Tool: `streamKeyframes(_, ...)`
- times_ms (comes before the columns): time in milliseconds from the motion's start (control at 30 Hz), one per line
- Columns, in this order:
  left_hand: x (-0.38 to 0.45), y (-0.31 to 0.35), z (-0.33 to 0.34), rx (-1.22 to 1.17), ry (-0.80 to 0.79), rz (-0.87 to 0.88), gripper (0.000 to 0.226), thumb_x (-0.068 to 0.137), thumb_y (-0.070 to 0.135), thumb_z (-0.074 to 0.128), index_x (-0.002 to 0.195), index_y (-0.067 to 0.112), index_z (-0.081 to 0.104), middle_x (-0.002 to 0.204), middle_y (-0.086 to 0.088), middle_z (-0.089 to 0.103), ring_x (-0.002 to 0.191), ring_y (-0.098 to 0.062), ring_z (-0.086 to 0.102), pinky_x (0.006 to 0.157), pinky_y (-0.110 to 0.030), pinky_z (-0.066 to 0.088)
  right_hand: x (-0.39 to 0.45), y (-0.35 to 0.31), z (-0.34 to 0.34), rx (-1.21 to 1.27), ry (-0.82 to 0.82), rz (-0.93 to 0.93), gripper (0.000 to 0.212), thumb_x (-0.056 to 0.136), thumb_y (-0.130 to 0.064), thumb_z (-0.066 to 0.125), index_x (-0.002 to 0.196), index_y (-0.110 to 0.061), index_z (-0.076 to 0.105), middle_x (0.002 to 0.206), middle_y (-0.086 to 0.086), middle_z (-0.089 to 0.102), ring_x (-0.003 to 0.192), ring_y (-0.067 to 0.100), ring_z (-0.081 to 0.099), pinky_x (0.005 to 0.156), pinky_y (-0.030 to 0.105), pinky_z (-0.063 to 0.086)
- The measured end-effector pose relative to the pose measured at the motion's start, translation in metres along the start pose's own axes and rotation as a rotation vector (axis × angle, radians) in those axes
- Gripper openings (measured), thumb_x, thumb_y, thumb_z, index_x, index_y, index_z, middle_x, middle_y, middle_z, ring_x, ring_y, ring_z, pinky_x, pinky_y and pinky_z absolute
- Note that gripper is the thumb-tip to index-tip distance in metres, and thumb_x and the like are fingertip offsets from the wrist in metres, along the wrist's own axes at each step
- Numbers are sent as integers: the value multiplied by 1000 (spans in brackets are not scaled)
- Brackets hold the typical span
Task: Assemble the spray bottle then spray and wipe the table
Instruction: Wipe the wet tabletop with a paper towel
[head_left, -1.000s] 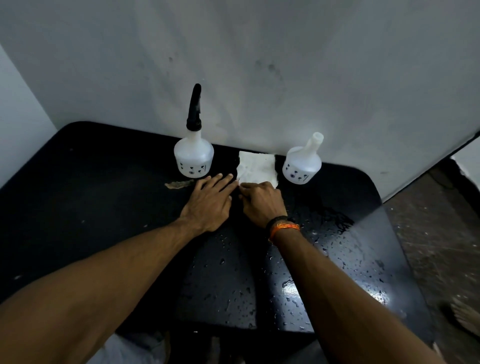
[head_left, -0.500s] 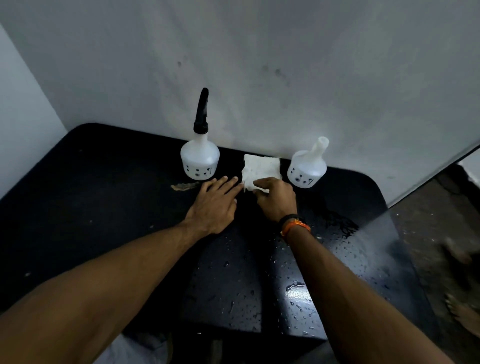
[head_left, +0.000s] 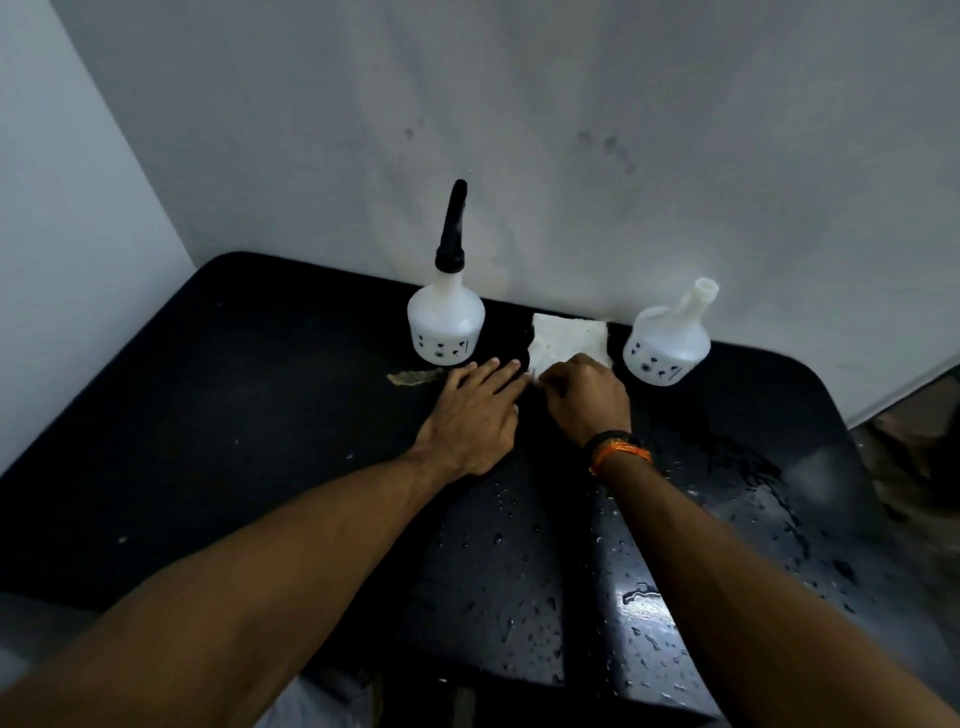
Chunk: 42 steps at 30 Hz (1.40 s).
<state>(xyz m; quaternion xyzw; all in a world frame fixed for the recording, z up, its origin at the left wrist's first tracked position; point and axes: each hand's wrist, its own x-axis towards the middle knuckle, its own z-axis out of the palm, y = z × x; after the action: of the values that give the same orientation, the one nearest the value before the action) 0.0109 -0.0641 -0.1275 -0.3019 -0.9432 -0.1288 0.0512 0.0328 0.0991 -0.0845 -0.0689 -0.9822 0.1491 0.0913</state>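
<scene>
A white spray bottle with a black nozzle (head_left: 445, 322) stands upright at the back of the black table (head_left: 234, 415). A second white bottle with no top (head_left: 669, 338) stands to its right. Between them lies a folded white paper towel (head_left: 569, 340) against the wall. My right hand (head_left: 584, 397) covers the towel's near edge, fingers curled on it. My left hand (head_left: 475, 413) lies flat on the table, fingers apart, just left of the towel.
Water drops and a wet streak (head_left: 748, 467) cover the table's right and near part. A small brownish scrap (head_left: 413, 376) lies left of my left hand. A grey wall rises right behind the bottles. Floor shows at the far right.
My right hand slid forward onto the towel's near edge and curled on it. The left hand stayed flat beside it. The view shifted slightly.
</scene>
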Motion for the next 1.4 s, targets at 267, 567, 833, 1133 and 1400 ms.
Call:
streamKeyframes(267,1,-1,1,2,4,10,55,97,34,36,152,24,41,161,3,35,149,-18,29,121,-41,21,8,2,-6,429,131,343,14,88,-30,66,88,-19,74,93,6,77,91,27,70,83,36,56)
streamKeyframes(567,-1,2,-2,20,2,11,55,100,34,34,153,23,37,163,3,31,151,-18,26,122,-41,19,17,4,-9,724,170,502,12,89,-26,71,79,-20,71,84,1,71,90,23,68,85,33,54)
streamKeyframes(833,-1,1,-1,22,2,14,56,98,35,31,153,24,39,162,3,33,150,-18,28,121,-40,20,33,12,-38,1025,362,772,15,85,-27,66,73,-18,66,93,16,73,93,34,67,94,48,56)
streamKeyframes(1133,-2,0,-4,10,-16,17,55,100,34,34,154,24,35,164,3,29,151,-18,24,122,-41,19,28,28,-81,861,524,797,18,95,-33,58,97,-19,69,110,9,72,103,30,68,95,44,56)
streamKeyframes(1400,-2,3,-7,4,-23,8,53,103,33,33,156,25,32,165,4,25,153,-17,21,123,-41,15,-32,12,-112,492,534,463,20,99,-31,54,101,-14,65,100,6,73,91,25,66,74,27,46)
